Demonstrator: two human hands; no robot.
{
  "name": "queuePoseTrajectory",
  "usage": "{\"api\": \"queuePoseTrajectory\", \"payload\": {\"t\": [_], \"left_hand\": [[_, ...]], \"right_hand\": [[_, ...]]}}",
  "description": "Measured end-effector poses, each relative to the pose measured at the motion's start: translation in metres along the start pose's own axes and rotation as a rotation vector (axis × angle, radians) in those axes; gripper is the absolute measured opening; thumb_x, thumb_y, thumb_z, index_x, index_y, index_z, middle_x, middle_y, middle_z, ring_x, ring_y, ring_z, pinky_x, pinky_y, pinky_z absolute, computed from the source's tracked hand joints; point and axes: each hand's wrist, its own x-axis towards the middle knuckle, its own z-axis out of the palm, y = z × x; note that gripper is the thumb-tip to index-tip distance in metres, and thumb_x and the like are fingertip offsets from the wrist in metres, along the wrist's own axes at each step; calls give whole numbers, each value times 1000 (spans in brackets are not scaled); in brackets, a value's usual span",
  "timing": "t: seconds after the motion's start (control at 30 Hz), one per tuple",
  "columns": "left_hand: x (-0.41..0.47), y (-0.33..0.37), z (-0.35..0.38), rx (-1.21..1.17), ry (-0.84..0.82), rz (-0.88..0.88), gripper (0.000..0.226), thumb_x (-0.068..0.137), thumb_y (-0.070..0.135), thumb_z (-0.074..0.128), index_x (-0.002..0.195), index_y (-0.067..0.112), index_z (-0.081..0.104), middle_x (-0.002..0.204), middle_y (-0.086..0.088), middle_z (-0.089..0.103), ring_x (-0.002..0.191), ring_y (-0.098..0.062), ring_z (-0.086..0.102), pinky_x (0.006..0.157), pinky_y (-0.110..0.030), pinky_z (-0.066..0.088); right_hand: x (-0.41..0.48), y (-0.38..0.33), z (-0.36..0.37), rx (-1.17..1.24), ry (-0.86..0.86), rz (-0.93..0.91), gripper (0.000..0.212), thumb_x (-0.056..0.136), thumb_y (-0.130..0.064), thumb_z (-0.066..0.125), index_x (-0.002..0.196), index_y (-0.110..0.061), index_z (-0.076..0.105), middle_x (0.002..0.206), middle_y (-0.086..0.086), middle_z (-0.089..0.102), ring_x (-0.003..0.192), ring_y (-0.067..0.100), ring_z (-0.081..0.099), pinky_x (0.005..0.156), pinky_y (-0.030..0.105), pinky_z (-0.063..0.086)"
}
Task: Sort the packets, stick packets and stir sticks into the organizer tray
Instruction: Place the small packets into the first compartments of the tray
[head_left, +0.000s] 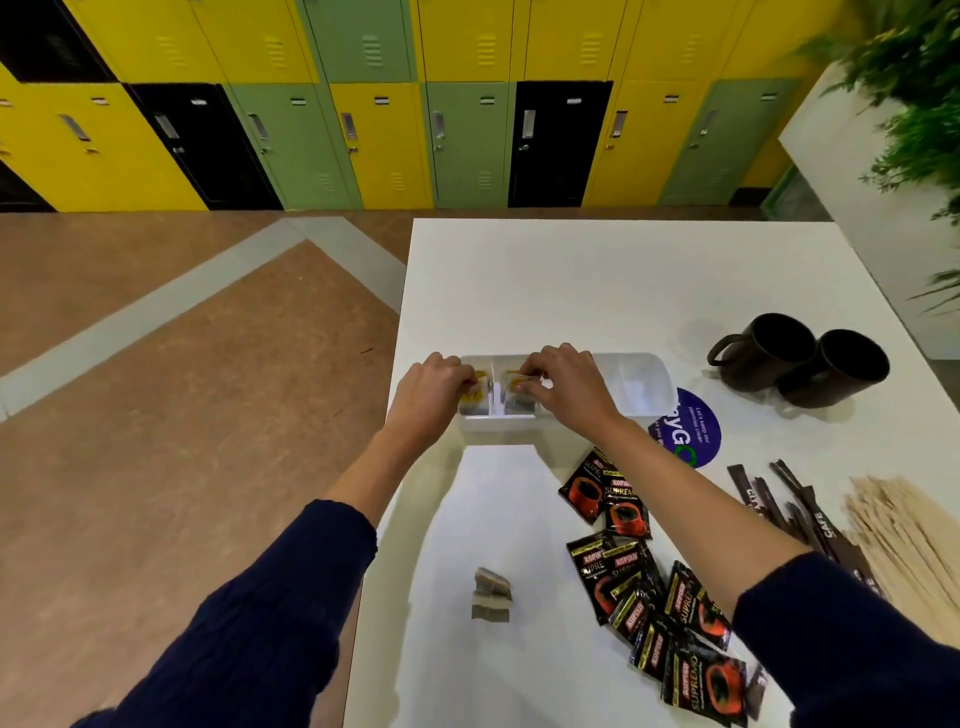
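Reaching into one organizer tray (644, 374): two hands, left (439, 379), right (563, 376); two mugs (795, 358) nearby.

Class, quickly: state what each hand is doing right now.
Left hand: closed on yellow-tagged tea bags in the clear plastic organizer tray.
Right hand: closed on tea bags in the neighbouring compartment.

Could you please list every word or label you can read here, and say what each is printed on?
"KOPIKO" and "SUPREMO": black coffee packets.
"CAFE": brown stick packets.
"Let's keep our pantries clean": blue round sticker; its large letters are partly hidden.
Yellow tea bag tags in the organizer tray: too blurred to read.
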Motion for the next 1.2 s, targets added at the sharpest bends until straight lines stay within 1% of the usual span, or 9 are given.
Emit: {"api": "queuePoseTrajectory", "payload": {"t": [0.1,0.23,0.4,0.57,0.7,0.83,0.9,1.0,1.2], "left_hand": [[4,-3,6,113,-47,49,23,96,15,46,105,15,68,101,-5,65,94,-27,51,70,-31,30],[8,-2,8,200,-110,80,24,97,18,44,103,19,67,104,-1,62,97,-24,48,73,-29,25],[12,-1,13,236,-121,64,23,97,18,45,105,20,67,104,0,61,99,-23,46,80,-32,28],[12,-1,14,225,-142,35,21,95,24,48,104,19,67,107,0,61,102,-24,45,84,-34,29],[12,1,12,207,-145,26,22,92,29,53,106,18,66,110,-2,60,104,-24,45,87,-35,28],[12,3,10,206,-152,16,19,92,27,54,100,17,67,105,-1,61,101,-24,46,85,-33,27],[13,3,10,216,-147,15,18,93,25,51,97,18,68,102,-1,62,99,-23,47,84,-33,26],[16,5,10,222,-121,17,19,95,21,50,100,17,67,101,-2,62,99,-24,48,84,-34,27],[14,5,11,232,-134,10,20,92,27,53,106,17,65,106,-2,60,104,-24,46,87,-34,27]], "right_hand": [[5,0,4,-50,-21,-19,19,89,-31,61,95,-15,68,95,1,66,98,22,49,83,32,26],[8,0,9,-162,-77,-32,19,89,-30,61,96,-16,71,94,2,62,100,23,43,79,33,19],[10,3,13,-179,-100,-32,15,85,-33,66,90,-21,72,91,-1,60,100,21,41,78,33,18],[10,7,12,-167,-112,-34,15,82,-33,68,89,-20,72,90,0,58,100,21,40,80,34,20],[9,9,11,-145,-101,-44,14,82,-32,67,89,-21,71,90,-1,57,99,20,39,74,31,13],[10,9,10,-139,-78,-53,9,86,-30,65,88,-23,71,85,-7,53,99,18,39,71,29,9],[11,9,10,-142,-67,-59,10,87,-29,64,87,-22,71,85,-6,54,99,18,40,71,29,9],[13,8,10,-166,-45,-70,12,88,-27,62,86,-19,72,86,-3,58,99,19,42,74,31,11],[11,8,11,-157,-67,-71,11,86,-29,65,85,-21,71,82,-10,47,100,19,41,72,29,9]]}}
